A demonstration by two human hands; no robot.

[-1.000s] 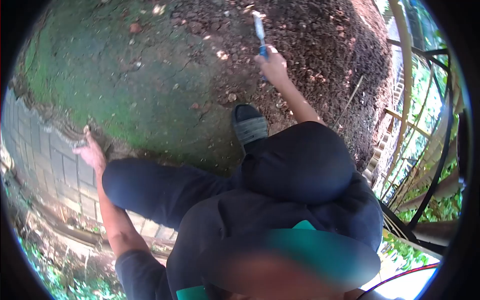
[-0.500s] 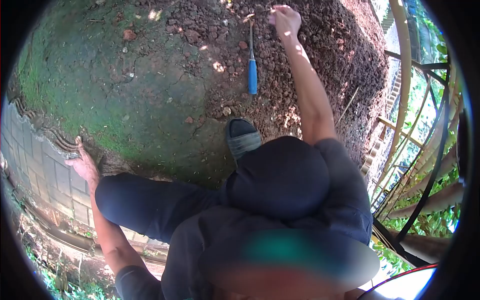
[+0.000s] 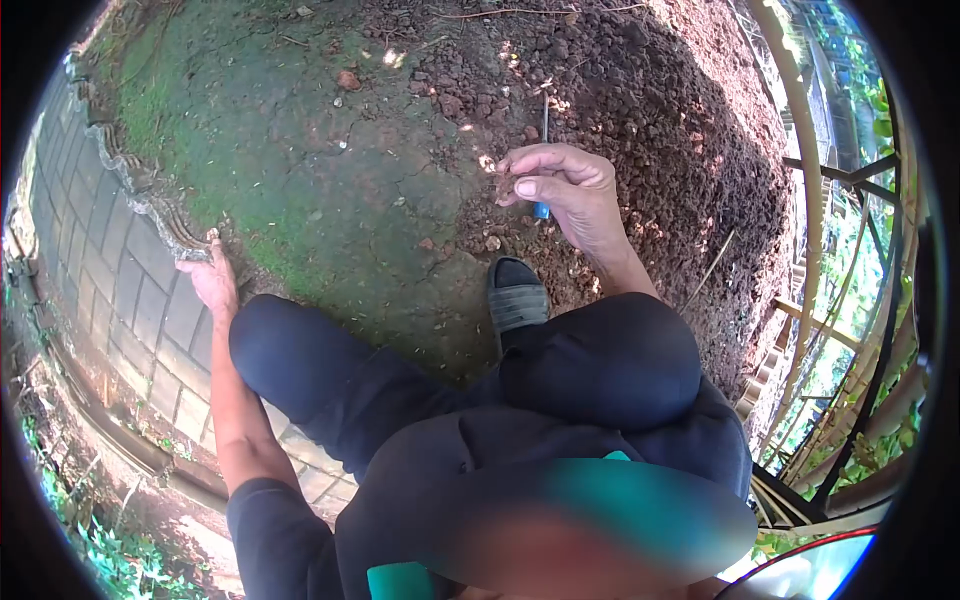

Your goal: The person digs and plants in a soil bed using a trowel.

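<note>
My right hand [image 3: 572, 192] is raised over the loose soil, its thumb and fingers curled together in a pinch. Whatever sits between the fingertips is too small to make out. Partly covered by this hand, a blue-handled tool [image 3: 542, 211] with a long thin metal shaft, like a screwdriver, lies on the soil. At the left, my left hand [image 3: 210, 278] grips the wavy edging [image 3: 172, 228] that borders the ground, thumb on top.
Crumbly brown soil [image 3: 640, 130] covers the right side, beside mossy packed ground [image 3: 330, 230]. My sandalled foot [image 3: 518, 293] rests between them. Grey paving [image 3: 130, 290] runs beyond the edging. A bamboo and metal frame [image 3: 800, 130] stands at the right.
My right hand has come back from the far soil towards me, now over the tool. My left hand stays on the edging. The whole view has shifted slightly.
</note>
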